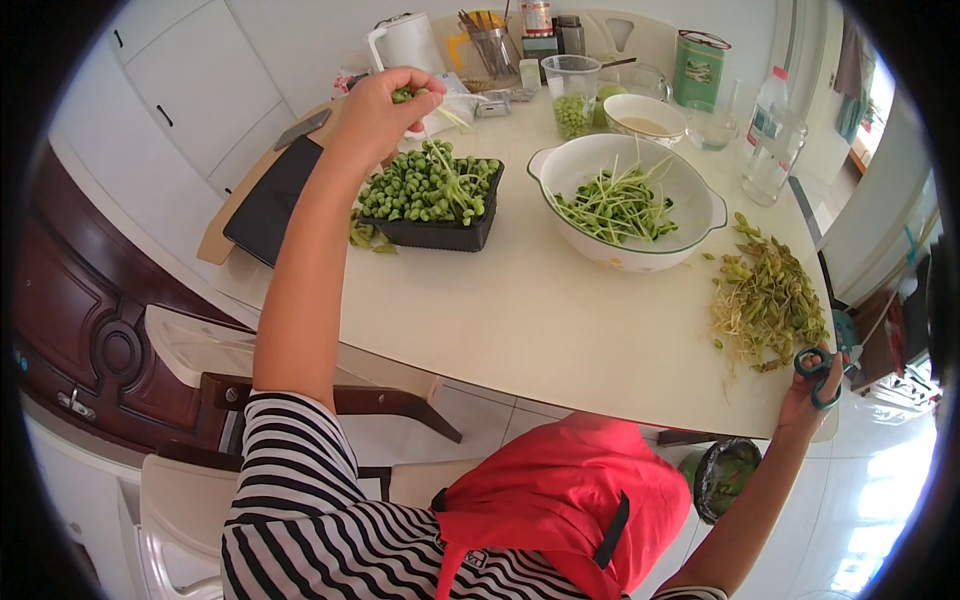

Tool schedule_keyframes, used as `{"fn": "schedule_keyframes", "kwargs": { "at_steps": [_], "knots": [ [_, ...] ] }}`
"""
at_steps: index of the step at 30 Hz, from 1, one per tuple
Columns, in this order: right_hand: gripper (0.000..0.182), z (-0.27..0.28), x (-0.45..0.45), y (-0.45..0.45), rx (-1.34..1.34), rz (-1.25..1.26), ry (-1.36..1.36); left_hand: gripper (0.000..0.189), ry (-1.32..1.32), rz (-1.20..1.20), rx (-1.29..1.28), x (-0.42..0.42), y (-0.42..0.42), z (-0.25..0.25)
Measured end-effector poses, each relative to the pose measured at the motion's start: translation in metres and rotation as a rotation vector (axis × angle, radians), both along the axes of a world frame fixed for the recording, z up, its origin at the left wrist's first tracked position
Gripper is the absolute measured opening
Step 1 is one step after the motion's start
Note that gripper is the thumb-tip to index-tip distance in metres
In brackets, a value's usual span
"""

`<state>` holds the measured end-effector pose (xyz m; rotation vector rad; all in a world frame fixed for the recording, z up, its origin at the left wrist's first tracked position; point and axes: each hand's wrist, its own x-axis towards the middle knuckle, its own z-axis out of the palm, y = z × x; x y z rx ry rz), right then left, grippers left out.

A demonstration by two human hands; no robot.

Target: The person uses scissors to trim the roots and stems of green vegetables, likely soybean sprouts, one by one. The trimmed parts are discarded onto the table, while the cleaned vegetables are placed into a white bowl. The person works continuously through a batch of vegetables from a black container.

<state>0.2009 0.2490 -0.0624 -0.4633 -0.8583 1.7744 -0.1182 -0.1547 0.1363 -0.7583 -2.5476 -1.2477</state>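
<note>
My left hand (397,105) is raised above the back of a black plastic basket (442,235), its fingers closed on a few green sprouts (453,117) whose pale stems hang down. Round green leafy sprouts (420,184) fill the basket. At the table's right edge, my right hand (811,386) holds scissors with dark green handles (810,361). Beside it lies a pile of wilted sprouts and roots (772,300). A white two-handled bowl (637,259) with a green rim holds cut sprouts (619,204) with long pale stems. Yellowish pods or leaves (364,231) lie left of the basket.
Behind the bowl stand a clear plastic cup of green peas (572,105), a smaller bowl (645,112), a green tin (701,71) and glass bottles (776,157). A white kettle (409,45) stands at the back. Left lies a black flat object (274,199). A lined bin (726,480) stands below the table.
</note>
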Motion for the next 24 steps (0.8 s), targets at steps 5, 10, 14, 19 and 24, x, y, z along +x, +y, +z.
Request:
{"fn": "schedule_keyframes", "kwargs": {
  "at_steps": [5, 10, 14, 19, 24],
  "knots": [
    [0.036, 0.007, -0.003, -0.009, -0.012, 0.01, -0.048, 0.014, 0.203, 0.053, 0.009, -0.022, 0.008, 0.001],
    [0.034, 0.007, -0.001, -0.009, -0.013, 0.019, -0.047, 0.017, 0.135, 0.01, -0.088, -0.034, 0.017, -0.005],
    [0.034, 0.003, 0.001, -0.004, 0.001, 0.081, -0.03, 0.015, 0.151, -0.004, 0.042, -0.028, 0.012, 0.003],
    [0.027, 0.002, 0.0, -0.004, -0.006, -0.005, -0.005, 0.014, 0.184, -0.064, 0.167, 0.01, 0.036, 0.008],
    [0.023, 0.007, -0.001, -0.012, 0.026, 0.024, 0.005, 0.013, 0.467, -0.081, 0.045, -0.014, 0.042, -0.006]
  ]
}}
